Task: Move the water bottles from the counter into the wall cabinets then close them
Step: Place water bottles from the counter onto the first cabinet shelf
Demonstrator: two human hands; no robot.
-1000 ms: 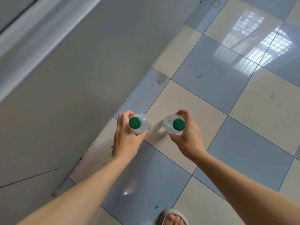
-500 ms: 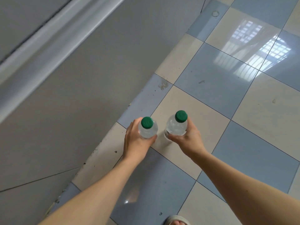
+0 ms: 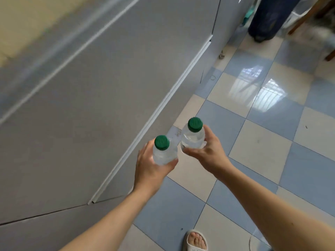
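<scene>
The place reads as a home kitchen or utility room. Plain grey cabinet fronts (image 3: 101, 109) with a white edge trim (image 3: 163, 105) fill the left side, running from near to far. A tan countertop (image 3: 23, 24) shows at the far left (blurred). To the right lies a glossy tiled floor (image 3: 268, 145) in a blue and cream check, mirroring a barred window (image 3: 261, 91). A bare foot in a pale slipper (image 3: 196, 240) stands at the near edge. Far right, another person's dark trouser legs (image 3: 266, 19) and wooden furniture legs (image 3: 299, 20) suggest a lived-in household.
</scene>
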